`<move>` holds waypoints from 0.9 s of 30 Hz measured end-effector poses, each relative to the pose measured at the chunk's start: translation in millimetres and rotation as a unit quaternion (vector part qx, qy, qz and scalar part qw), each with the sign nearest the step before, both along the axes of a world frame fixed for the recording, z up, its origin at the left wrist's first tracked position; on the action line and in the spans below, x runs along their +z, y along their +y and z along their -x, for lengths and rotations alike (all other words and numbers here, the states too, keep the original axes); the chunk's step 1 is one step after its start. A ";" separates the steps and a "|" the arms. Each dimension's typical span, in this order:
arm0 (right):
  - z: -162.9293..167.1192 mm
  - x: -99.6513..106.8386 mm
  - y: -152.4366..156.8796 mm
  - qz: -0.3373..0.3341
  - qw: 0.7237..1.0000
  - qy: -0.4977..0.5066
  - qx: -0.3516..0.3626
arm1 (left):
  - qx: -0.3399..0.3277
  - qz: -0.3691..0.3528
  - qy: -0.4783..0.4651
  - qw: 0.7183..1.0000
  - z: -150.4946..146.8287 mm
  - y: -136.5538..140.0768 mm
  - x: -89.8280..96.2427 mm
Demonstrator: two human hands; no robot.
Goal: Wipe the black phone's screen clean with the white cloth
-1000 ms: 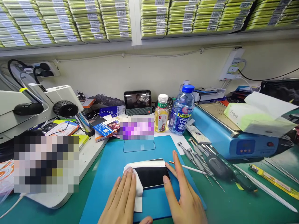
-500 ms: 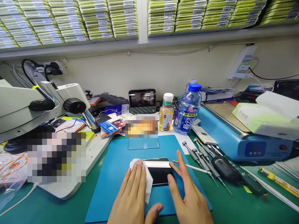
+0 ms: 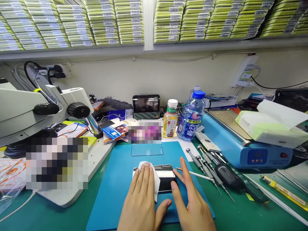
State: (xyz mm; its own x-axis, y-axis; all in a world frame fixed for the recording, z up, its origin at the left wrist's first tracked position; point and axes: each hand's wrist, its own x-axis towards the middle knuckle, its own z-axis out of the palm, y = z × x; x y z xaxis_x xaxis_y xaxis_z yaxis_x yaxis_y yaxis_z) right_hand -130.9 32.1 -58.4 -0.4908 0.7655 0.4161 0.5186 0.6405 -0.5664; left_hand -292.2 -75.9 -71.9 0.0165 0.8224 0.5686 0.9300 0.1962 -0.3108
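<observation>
The phone (image 3: 167, 186), probably slick, fragile and best held by its edges, is partly covered on the mat (image 3: 113, 186) by a wipe (image 3: 156, 185) under the joined fingers of the left hand (image 3: 141, 200), its end flanked by the spread ones of the right hand (image 3: 193, 205).

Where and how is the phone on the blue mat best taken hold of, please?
Probably grip the phone by both long edges near its right end, the right hand coming from the right and pinching across the width. It lies flat on the blue mat, so mainly its edges offer a hold; the cloth and left hand cover much of its left part.
</observation>
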 end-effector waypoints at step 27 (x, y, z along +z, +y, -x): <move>-5.7 1.2 1.2 0.126 0.990 0.057 0.033 | 0.006 -0.042 -0.060 0.997 -37.2 -2.9 -34.7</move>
